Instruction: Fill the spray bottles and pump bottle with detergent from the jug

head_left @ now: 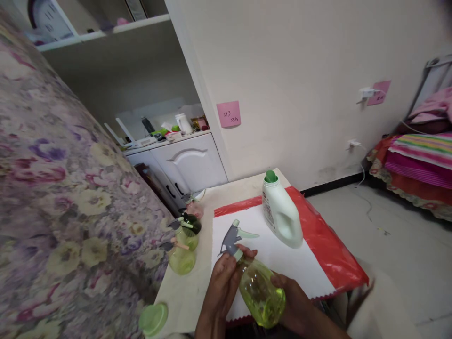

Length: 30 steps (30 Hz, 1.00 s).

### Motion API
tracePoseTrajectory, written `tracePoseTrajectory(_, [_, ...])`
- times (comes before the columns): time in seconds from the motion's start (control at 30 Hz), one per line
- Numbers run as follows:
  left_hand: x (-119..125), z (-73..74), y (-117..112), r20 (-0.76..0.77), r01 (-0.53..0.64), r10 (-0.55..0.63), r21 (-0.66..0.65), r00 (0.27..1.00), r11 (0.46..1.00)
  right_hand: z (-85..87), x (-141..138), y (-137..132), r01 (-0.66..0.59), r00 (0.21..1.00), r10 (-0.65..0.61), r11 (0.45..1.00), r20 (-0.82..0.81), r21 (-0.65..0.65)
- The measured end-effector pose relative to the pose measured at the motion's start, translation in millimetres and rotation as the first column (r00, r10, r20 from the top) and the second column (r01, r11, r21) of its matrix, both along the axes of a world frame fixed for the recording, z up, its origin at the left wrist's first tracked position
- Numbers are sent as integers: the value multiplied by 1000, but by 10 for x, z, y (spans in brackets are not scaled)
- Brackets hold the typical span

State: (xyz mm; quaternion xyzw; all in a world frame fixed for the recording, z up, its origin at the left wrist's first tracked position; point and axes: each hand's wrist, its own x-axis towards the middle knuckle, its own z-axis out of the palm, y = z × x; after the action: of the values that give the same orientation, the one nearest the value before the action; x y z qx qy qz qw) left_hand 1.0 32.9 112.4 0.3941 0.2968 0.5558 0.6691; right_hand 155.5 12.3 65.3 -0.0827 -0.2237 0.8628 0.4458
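Observation:
A clear yellow-green spray bottle (pixel 262 294) is tilted above the front of the table, its grey and pale-green trigger head (pixel 233 238) pointing up and left. My left hand (pixel 226 273) has its fingers closed round the collar just below that head. Around the right side of the bottle's body my right hand (pixel 291 296) is wrapped, partly hidden behind it. Some liquid shows inside the bottle. Beyond my hands a pale green detergent jug (pixel 282 214) with a green opening stands on a white sheet (pixel 254 219).
More spray bottles (pixel 182 259) line the table's left edge, beside a floral curtain (pixel 81 212). A green lid (pixel 153 319) lies at the near left corner. Red plastic (pixel 325 245) covers the table's right side. A cabinet (pixel 190 165) and a bed (pixel 420 165) are farther off.

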Motion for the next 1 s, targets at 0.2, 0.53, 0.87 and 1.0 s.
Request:
tracePoseTrajectory(0.2, [68,2,2,9,-66,67,-48,998,997,-32,-6,38,11,1000,-12,999,-14,-45])
tracePoseTrajectory(0.53, [164,13,-23,39,-149,151,-46,988,988,-81,-17,46,73,997,-75,995,20,70])
tracePoseTrajectory(0.87, [275,12,-108,-73,-276,276,14,958,961,-56,-56,4,163,977,-182,973,112,163])
tracePoseTrajectory(1.0, [221,-1,-100,-75,-278,274,-50,959,959,-35,-55,-23,193,969,-217,964,118,184])
